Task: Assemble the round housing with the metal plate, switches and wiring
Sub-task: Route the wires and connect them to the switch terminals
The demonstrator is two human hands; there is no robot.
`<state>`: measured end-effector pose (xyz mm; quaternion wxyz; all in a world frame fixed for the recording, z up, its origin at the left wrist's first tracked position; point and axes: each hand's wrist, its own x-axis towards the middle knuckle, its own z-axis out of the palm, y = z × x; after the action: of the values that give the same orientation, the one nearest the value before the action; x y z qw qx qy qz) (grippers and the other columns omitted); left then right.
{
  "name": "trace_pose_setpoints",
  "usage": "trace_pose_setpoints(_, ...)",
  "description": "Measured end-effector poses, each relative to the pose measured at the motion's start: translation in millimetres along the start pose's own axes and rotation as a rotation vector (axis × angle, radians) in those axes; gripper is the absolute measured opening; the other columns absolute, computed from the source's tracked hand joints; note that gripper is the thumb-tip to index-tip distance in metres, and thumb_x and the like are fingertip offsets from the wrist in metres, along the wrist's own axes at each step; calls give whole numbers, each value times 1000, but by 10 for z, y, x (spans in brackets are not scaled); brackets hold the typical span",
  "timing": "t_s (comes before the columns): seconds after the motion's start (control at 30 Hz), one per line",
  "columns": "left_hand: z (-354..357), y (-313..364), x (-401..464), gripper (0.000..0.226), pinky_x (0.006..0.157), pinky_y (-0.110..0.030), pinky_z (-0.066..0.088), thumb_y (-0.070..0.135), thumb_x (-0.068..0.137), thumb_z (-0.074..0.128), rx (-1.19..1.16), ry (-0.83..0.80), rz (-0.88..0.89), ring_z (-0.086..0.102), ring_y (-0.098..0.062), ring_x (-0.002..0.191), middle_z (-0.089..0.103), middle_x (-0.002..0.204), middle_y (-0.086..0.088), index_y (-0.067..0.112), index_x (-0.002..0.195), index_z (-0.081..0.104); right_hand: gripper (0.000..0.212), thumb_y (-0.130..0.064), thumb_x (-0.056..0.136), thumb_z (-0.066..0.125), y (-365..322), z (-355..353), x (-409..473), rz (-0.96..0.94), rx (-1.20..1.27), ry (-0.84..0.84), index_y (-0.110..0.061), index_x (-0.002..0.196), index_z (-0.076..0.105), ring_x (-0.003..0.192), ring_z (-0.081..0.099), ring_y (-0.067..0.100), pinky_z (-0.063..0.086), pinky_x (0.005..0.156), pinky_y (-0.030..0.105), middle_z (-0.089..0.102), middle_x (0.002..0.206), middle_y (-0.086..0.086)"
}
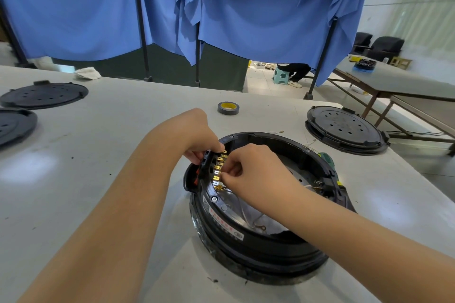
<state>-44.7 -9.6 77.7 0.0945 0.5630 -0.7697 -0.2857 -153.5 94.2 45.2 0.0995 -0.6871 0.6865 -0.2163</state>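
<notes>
Hands both pinching: left hand grips switch block, right hand a small bendable brass terminal; hold by edges.

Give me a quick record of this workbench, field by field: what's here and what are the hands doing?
Main item: round black housing, open side up
Left hand: grips the switch block at the housing rim
Right hand: pinches at the brass terminals
Nearby: tape roll, black lid
Surface: pale table
</notes>
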Motion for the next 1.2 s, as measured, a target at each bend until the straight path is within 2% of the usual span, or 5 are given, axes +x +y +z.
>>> trace_pose_setpoints(0.27,4,5,19,28,44,-21,53,27,83,75,-5,-2,-8,63,-14,38,63,49,-5,2,77,65,15,-21,88,58,-15,6,-8,-34,-70,-13,-16,89,73,84,64,20,53,82,39,70,88,1)
trace_pose_setpoints(0.57,0,4,21,28,41,-19,51,28,84,74,-8,-10,-15,61,-13,35,58,36,-1,2,76,64,14,-16,83,61,-6,12,-2,-6,17,26,-15,79,74,80,64,17,54,79,37,70,81,-2)
trace_pose_setpoints(0.73,0,3,17,28,46,-22,55,27,83,75,-19,-9,-11,63,-16,41,61,45,-5,1,76,65,16,-17,87,58,-8,28,-1,-46,-25,5,-14,87,74,83,64,21,53,81,39,69,87,2)
trace_pose_setpoints(0.9,-6,1,0,27,44,-21,53,27,84,74,-14,-12,-5,64,-15,42,65,57,-8,2,78,65,17,-18,90,57,-2,23,2,-65,-58,-6,-14,90,74,83,63,23,53,81,40,69,89,3)
trace_pose_setpoints(1.2,-9,21,-10,27,43,-21,53,27,84,74,-3,-11,-7,62,-14,41,64,58,-9,2,81,63,15,-17,85,59,11,40,17,-31,31,26,-15,84,74,84,64,20,54,81,39,69,85,0)
